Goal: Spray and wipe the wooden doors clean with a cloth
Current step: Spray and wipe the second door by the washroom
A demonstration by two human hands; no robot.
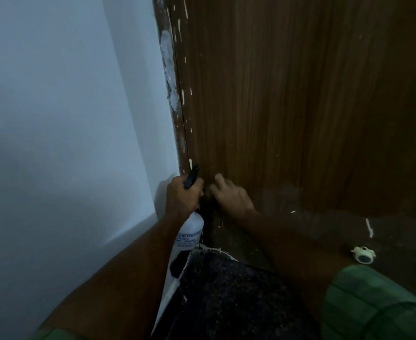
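— What am I looking at on your feed?

— A wooden door (288, 106), dark brown with fine vertical grain, flecked with pale paint drips along its left edge. To its left I see a smooth, flat white wall (67, 119).

— And my left hand?

— The left hand (183, 195) grips the neck of a spray bottle (189, 231), fingers curled round it just under the black nozzle, which points up at the door's edge. The bottle is a rounded white plastic body with a printed label; it hangs low, close to the corner where the door meets the wall.

— The right one?

— The right hand (229, 195) is blurred, low against the door beside the bottle. I cannot tell whether its fingers hold anything; no cloth shows clearly.

— Anything else?

— A dark speckled floor (226, 290), green ribbed sleeves, and a small round pale object (363, 254) lying by the door's foot.
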